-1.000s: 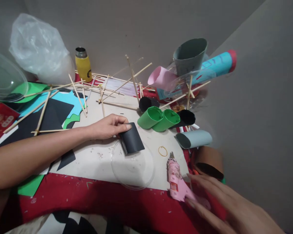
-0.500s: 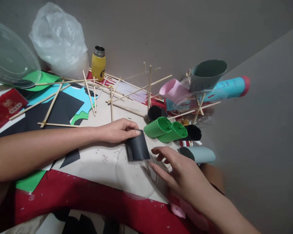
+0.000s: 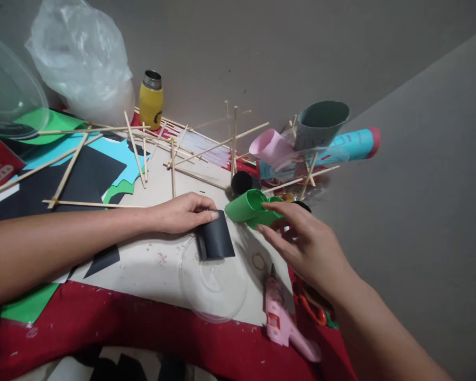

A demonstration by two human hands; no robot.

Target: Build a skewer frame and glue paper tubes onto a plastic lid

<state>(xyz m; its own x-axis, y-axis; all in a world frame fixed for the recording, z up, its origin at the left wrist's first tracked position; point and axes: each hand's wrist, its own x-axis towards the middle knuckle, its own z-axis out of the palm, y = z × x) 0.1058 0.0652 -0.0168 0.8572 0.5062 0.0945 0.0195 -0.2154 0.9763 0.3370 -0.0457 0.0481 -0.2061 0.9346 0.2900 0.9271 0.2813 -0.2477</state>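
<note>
My left hand (image 3: 192, 212) grips the upper edge of a rolled black paper tube (image 3: 219, 238), thumb in front. The tube stands a little tilted over a clear round plastic lid (image 3: 212, 296). My right hand (image 3: 301, 238) is open, thumb and index finger apart, at two green paper tubes (image 3: 244, 206). It partly covers the right one; whether the fingertips touch it I cannot tell. A black paper tube (image 3: 246, 182) lies just behind the green ones. Below my right hand, a pink hot glue gun (image 3: 277, 317) lies at the white sheet's edge.
Thin wooden sticks (image 3: 73, 169), some joined into frames, spread over coloured paper (image 3: 91, 169) at left. Behind stand a yellow bottle (image 3: 150, 106) and a plastic bag (image 3: 81, 58). A grey paper cup shape (image 3: 321, 124) and a blue tube (image 3: 349, 147) stick up at back right. Orange-handled scissors (image 3: 315, 312) lie right.
My right hand has moved up and right, from beside the black tube to the green tubes, uncovering the glue gun. My left hand keeps its hold. The view has shifted slightly right.
</note>
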